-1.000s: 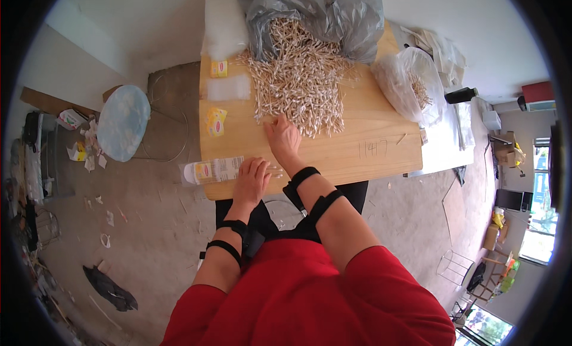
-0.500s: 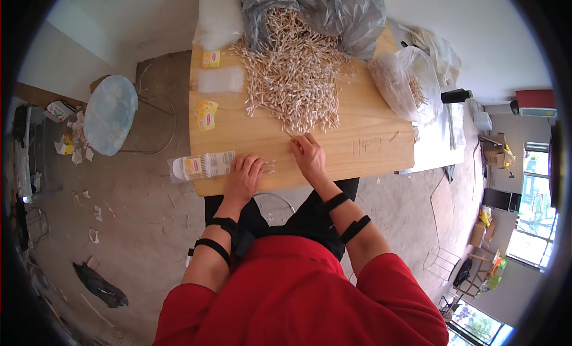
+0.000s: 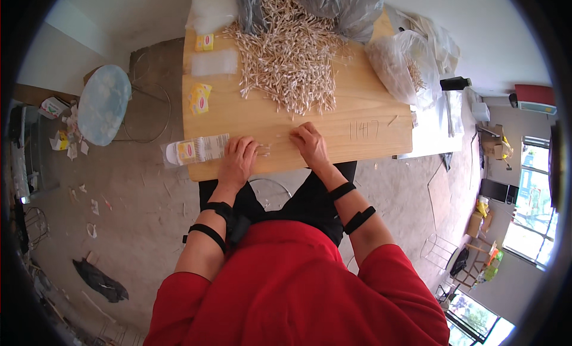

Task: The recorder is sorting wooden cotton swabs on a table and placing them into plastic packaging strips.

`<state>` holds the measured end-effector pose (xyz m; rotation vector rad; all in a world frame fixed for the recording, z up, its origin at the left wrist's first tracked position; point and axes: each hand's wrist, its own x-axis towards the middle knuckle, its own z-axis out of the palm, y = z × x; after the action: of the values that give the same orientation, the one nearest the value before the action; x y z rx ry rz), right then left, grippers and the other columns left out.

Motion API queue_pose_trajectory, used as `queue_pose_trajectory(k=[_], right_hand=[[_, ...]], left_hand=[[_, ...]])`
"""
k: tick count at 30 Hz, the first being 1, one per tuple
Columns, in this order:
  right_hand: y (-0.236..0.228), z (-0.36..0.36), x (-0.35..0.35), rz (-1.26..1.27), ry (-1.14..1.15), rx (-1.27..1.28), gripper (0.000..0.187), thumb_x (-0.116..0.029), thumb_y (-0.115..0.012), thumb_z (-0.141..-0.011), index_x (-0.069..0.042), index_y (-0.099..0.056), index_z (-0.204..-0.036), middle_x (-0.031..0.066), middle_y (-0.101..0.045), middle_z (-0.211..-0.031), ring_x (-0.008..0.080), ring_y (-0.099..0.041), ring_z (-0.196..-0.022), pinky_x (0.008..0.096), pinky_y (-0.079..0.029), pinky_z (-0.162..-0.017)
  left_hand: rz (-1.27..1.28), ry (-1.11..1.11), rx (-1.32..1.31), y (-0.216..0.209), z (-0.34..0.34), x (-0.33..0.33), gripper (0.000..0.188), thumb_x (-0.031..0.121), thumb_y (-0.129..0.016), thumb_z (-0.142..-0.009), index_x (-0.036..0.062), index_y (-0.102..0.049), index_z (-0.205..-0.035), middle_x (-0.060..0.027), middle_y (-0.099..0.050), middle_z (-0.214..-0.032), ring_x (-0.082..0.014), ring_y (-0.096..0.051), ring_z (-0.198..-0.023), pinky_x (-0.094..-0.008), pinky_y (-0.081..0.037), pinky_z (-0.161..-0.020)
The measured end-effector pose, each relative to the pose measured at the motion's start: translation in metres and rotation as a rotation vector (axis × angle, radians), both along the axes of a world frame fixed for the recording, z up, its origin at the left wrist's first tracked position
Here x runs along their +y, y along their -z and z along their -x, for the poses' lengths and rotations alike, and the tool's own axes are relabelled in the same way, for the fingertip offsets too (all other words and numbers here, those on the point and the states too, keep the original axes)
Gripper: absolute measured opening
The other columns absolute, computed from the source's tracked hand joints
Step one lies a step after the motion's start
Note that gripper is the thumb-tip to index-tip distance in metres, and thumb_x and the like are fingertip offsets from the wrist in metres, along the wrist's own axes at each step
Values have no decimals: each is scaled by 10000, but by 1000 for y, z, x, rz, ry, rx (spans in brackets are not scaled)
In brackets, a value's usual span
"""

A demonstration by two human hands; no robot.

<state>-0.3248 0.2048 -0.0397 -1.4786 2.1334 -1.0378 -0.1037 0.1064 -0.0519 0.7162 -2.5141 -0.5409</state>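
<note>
My left hand (image 3: 239,158) rests on the wooden table near its front edge, with its fingers curled over the right end of a clear packet of cotton swabs (image 3: 205,147). A few swab tips (image 3: 264,149) stick out to the right of these fingers. To the right, my right hand (image 3: 310,146) is closed in a pinch on a thin cotton swab (image 3: 282,135) that points left toward the packet. Beyond both hands lies a large loose pile of cotton swabs (image 3: 292,60), apart from my fingers.
Yellow cards (image 3: 200,99) and stacks of clear bags (image 3: 214,62) lie along the table's left side. A grey plastic bag (image 3: 345,12) covers the pile's far end. At the right stands a clear bag of swabs (image 3: 399,69). A round stool (image 3: 105,105) is at the left.
The view has shifted, so the table sits higher in the picture. My right hand has drawn back from the pile's near edge with a swab; my left hand stays on the packet.
</note>
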Motion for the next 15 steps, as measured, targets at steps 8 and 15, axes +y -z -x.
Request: queue_pose_trajectory(k=[8,15], right_hand=[[5,-16,-20,-3,122,38,67,-133,-683,-844,-76,-681,-880,103,-630,-891,336,-647,-757,419,-522,-650],[-4,-52,-57,-125,33,11,131,-205,-685,-851,-82,-653,-881,114,-630,-921,356,-650,-813,463,-514,-682]], left_hand=[[-22,-3,-96,-1,-1,1,328,154,-641,-870,72,-586,-1184,-71,-529,-1235,-283,-488,-1193,-449,-364,-1065],[30,-30,-98,-4,0,2,490,136,-638,-855,44,-515,-1320,-90,-486,-1354,-293,-431,-1298,-485,-318,-1135]])
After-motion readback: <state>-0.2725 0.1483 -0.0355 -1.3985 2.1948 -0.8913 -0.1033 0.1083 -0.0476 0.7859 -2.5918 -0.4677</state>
